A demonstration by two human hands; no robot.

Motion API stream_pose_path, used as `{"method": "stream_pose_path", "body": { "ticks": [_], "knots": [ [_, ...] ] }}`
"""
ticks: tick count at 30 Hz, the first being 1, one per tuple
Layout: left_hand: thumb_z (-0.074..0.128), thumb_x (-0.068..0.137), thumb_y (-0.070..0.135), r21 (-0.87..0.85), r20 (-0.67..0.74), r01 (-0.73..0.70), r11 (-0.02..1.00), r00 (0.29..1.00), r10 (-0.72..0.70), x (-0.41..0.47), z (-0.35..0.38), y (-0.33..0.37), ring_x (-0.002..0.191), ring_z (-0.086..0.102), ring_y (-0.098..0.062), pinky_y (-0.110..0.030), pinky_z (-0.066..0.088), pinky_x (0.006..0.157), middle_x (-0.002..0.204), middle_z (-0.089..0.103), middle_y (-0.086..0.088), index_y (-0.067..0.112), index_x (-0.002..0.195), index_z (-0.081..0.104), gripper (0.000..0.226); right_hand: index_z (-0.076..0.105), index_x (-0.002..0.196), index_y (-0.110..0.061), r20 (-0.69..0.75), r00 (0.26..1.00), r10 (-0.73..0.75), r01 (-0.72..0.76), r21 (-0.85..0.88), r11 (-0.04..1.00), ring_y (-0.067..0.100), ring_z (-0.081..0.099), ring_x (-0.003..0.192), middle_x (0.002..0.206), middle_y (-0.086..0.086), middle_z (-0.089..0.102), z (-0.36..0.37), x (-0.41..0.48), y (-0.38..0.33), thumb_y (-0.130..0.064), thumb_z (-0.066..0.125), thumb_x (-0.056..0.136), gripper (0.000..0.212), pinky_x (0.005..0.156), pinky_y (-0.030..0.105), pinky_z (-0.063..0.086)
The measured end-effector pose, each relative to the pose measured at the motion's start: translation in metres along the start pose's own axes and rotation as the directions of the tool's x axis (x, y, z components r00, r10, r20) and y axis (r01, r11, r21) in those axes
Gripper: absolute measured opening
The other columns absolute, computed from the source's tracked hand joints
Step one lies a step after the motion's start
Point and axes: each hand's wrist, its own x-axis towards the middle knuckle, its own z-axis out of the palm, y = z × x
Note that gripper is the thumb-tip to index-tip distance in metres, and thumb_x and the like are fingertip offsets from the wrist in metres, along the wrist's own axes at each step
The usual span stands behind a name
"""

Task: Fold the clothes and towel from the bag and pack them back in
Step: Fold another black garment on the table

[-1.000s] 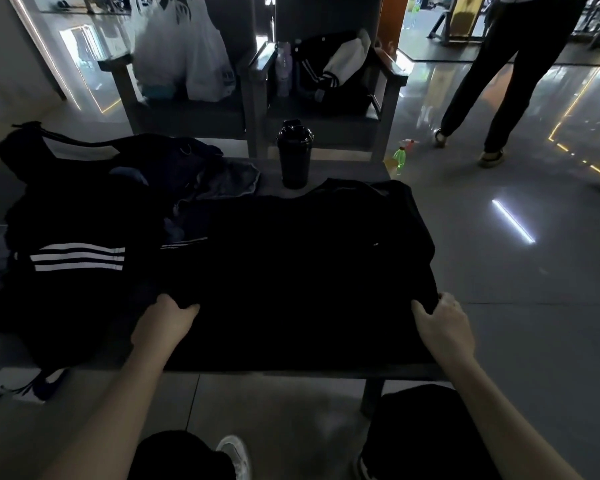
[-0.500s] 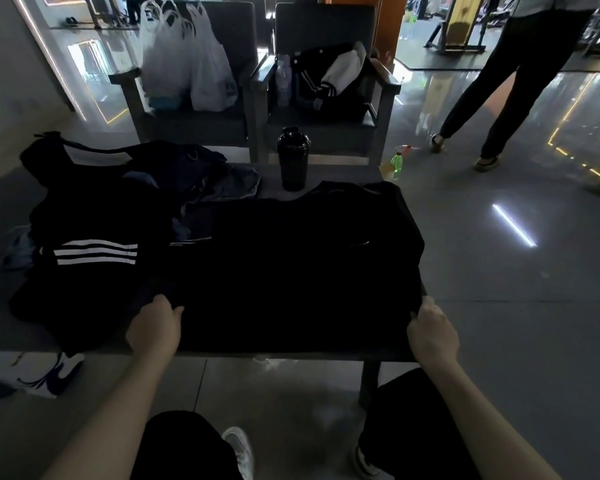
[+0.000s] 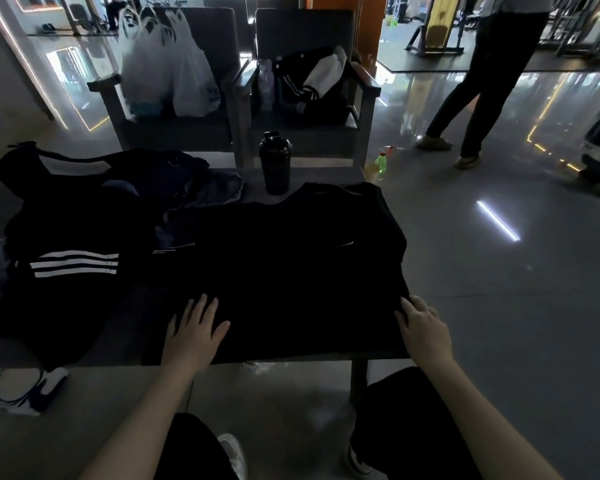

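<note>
A black garment (image 3: 291, 265) lies spread flat over the right half of the low table (image 3: 319, 176). My left hand (image 3: 193, 329) rests flat on its near edge with the fingers spread. My right hand (image 3: 423, 329) lies on the garment's near right corner, fingers straight. To the left is a black piece with three white stripes (image 3: 73, 268). Behind it stands the dark bag (image 3: 94, 174) with a strap, and a crumpled grey-blue cloth (image 3: 215, 192) beside it.
A black shaker bottle (image 3: 275, 166) stands at the table's far edge. Two chairs behind hold white plastic bags (image 3: 167, 71) and a jacket (image 3: 312, 81). A green bottle (image 3: 381, 166) stands on the floor. A person's legs (image 3: 478, 88) are at the far right. A shoe (image 3: 32, 389) lies left.
Both hands have let go of the garment's near edge and now lie flat on it. The left hand has shifted right along the edge.
</note>
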Motion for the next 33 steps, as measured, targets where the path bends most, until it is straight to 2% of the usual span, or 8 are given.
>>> {"method": "stream_pose_path", "body": {
  "ticks": [3, 6, 8, 12, 19, 24, 30, 33],
  "knots": [
    [0.019, 0.099, 0.052, 0.013, -0.018, 0.032, 0.999, 0.999, -0.032, -0.001, -0.002, 0.011, 0.147, -0.004, -0.019, -0.045, 0.004, 0.118, 0.16, -0.003, 0.001, 0.022, 0.152, 0.006, 0.063, 0.046, 0.133, -0.009, -0.054, 0.994, 0.098, -0.092, 0.117, 0.989, 0.031, 0.048, 0.115, 0.131, 0.012, 0.047, -0.002, -0.007, -0.001, -0.035, 0.048, 0.096, 0.045, 0.088, 0.042, 0.045],
    [0.028, 0.099, 0.049, -0.007, -0.144, 0.001, 1.0, 0.99, -0.002, -0.009, 0.002, 0.029, 0.146, 0.006, -0.022, -0.048, 0.009, 0.117, 0.159, 0.011, -0.004, 0.015, 0.15, 0.021, 0.062, 0.048, 0.119, -0.002, -0.088, 0.974, 0.209, -0.191, 0.179, 0.965, 0.03, 0.05, 0.106, 0.115, 0.013, 0.05, -0.008, -0.021, 0.0, -0.042, 0.062, 0.086, 0.053, 0.08, 0.038, 0.045],
    [0.033, 0.098, 0.047, -0.019, -0.2, -0.061, 0.998, 0.978, 0.056, -0.014, 0.007, 0.043, 0.145, 0.013, -0.022, -0.047, 0.012, 0.117, 0.156, 0.019, -0.005, 0.013, 0.147, 0.029, 0.06, 0.052, 0.108, -0.004, -0.08, 0.972, 0.223, -0.208, 0.158, 0.965, 0.028, 0.051, 0.101, 0.107, 0.01, 0.051, -0.01, -0.03, 0.003, -0.042, 0.065, 0.084, 0.047, 0.076, 0.036, 0.044],
    [0.033, 0.099, 0.044, -0.022, -0.21, -0.124, 0.992, 0.971, 0.117, -0.021, 0.014, 0.066, 0.145, 0.015, -0.021, -0.045, 0.012, 0.117, 0.156, 0.022, -0.004, 0.013, 0.146, 0.032, 0.056, 0.061, 0.095, -0.008, -0.025, 0.978, 0.208, -0.192, 0.282, 0.94, 0.02, 0.053, 0.085, 0.1, 0.008, 0.055, -0.006, -0.043, 0.005, -0.029, 0.065, 0.086, 0.024, 0.067, 0.03, 0.042],
    [0.024, 0.1, 0.047, -0.029, -0.103, -0.084, 0.996, 0.991, 0.08, -0.03, 0.022, 0.078, 0.147, -0.003, -0.019, -0.047, 0.005, 0.118, 0.16, 0.004, 0.0, 0.018, 0.151, 0.017, 0.059, 0.062, 0.103, -0.006, -0.113, 0.971, 0.212, -0.174, 0.276, 0.945, 0.014, 0.047, 0.074, 0.093, -0.001, 0.045, 0.003, -0.056, 0.0, -0.025, 0.062, 0.088, 0.024, 0.05, 0.019, 0.029],
    [0.021, 0.1, 0.049, -0.001, -0.068, -0.079, 0.997, 0.995, 0.079, -0.029, 0.021, 0.073, 0.147, -0.005, -0.017, -0.045, 0.003, 0.118, 0.16, -0.002, 0.002, 0.02, 0.152, 0.011, 0.06, 0.063, 0.094, -0.003, -0.141, 0.978, 0.156, -0.106, 0.309, 0.945, 0.021, 0.054, 0.077, 0.09, 0.002, 0.049, 0.004, -0.05, 0.005, -0.012, 0.055, 0.091, 0.012, 0.052, 0.024, 0.031],
    [0.02, 0.1, 0.049, 0.009, -0.052, -0.064, 0.998, 0.997, 0.065, -0.028, 0.021, 0.074, 0.147, -0.006, -0.017, -0.045, 0.003, 0.118, 0.16, -0.004, 0.002, 0.02, 0.152, 0.009, 0.061, 0.057, 0.104, -0.007, -0.133, 0.973, 0.187, -0.146, 0.271, 0.952, 0.017, 0.051, 0.082, 0.103, 0.007, 0.054, 0.005, -0.047, 0.008, -0.038, 0.059, 0.09, 0.034, 0.065, 0.028, 0.041],
    [0.02, 0.1, 0.049, 0.015, -0.047, -0.058, 0.998, 0.997, 0.058, -0.027, 0.021, 0.074, 0.147, -0.005, -0.016, -0.044, 0.002, 0.118, 0.16, -0.004, 0.003, 0.02, 0.152, 0.008, 0.061, 0.062, 0.104, -0.006, -0.172, 0.966, 0.192, -0.124, 0.341, 0.932, 0.014, 0.047, 0.077, 0.098, 0.004, 0.055, 0.007, -0.042, 0.002, -0.025, 0.059, 0.091, 0.023, 0.057, 0.024, 0.035]
  ]
}}
